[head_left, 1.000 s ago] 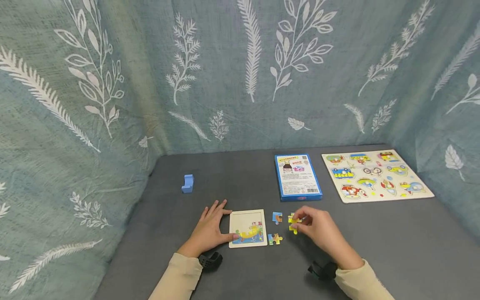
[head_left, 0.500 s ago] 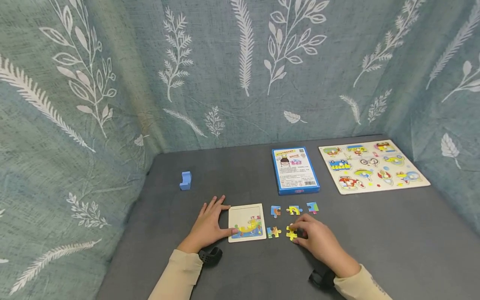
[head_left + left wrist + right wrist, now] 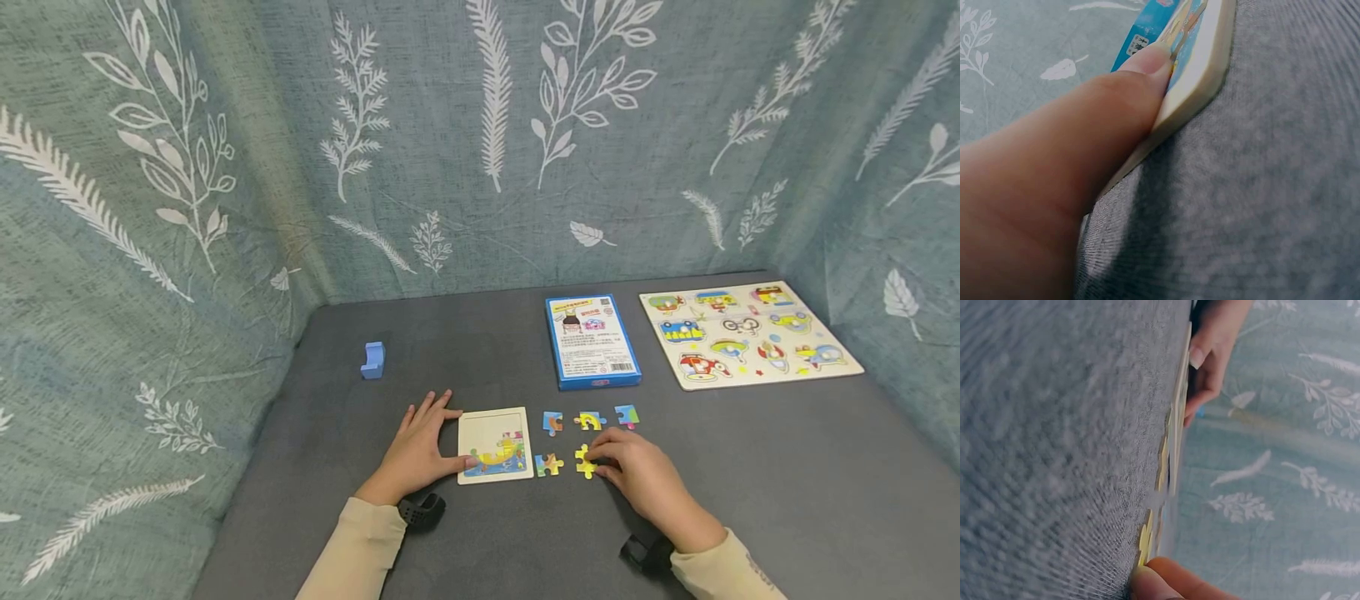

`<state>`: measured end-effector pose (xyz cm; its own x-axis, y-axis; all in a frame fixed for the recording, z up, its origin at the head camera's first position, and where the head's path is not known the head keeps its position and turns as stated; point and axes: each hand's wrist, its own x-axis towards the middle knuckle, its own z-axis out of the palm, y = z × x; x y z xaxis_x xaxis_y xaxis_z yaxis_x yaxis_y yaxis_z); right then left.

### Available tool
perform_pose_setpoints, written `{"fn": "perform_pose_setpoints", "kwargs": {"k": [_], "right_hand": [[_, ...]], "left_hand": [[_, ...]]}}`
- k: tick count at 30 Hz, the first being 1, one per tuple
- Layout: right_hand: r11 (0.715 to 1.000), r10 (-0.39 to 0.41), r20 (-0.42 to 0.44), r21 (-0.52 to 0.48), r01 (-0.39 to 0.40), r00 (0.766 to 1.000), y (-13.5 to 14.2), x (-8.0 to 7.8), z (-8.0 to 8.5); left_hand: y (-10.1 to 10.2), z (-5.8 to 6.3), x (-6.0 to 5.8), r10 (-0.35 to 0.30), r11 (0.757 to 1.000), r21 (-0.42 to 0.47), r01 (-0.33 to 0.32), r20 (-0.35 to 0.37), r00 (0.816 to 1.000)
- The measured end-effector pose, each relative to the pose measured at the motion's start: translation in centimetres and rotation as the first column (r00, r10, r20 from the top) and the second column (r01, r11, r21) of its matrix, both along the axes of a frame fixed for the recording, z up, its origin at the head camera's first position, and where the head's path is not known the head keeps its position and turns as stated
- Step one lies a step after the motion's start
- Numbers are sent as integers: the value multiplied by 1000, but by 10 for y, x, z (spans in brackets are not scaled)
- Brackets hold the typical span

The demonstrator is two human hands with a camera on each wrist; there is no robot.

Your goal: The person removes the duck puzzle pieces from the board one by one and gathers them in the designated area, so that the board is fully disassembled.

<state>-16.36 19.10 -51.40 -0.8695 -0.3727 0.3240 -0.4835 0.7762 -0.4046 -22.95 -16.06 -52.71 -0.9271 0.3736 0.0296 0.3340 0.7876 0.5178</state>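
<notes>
near the bottom of the head view, the right hand point(image 3: 637, 473) is pinching a flat yellow jigsaw piece point(image 3: 582, 461), right of lower centre. the left hand point(image 3: 420, 450) has its fingers spread, with the thumb laid on the left edge of a square pale wooden tray point(image 3: 480, 428). inside this tray, joined colourful pieces point(image 3: 502, 459) fill the lower part; above them is bare wood. four loose multicoloured pieces point(image 3: 552, 461) lie to its right. farther, right of centre, rests a flat blue-and-white box point(image 3: 592, 342), its inside hidden.
</notes>
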Motion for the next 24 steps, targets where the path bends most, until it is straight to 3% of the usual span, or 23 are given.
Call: {"fn": "perform_pose_setpoints", "kwargs": {"k": [7, 14, 19, 24], "right_hand": [[1000, 8, 24, 24, -9, 1000, -2, 2, 3], [995, -90, 38, 42, 88, 995, -44, -9, 29], [992, -20, -29, 123, 23, 999, -73, -30, 29], [969, 29, -10, 246, -26, 1000, -90, -43, 17]], "left_hand": [[-1, -1, 3, 0, 1000, -5, 0, 14, 1000], [-6, 4, 3, 7, 1000, -17, -7, 9, 1000], [-2, 4, -1, -3, 1000, -30, 3, 22, 1000], [1, 2, 0, -1, 1000, -25, 1, 13, 1000]]}}
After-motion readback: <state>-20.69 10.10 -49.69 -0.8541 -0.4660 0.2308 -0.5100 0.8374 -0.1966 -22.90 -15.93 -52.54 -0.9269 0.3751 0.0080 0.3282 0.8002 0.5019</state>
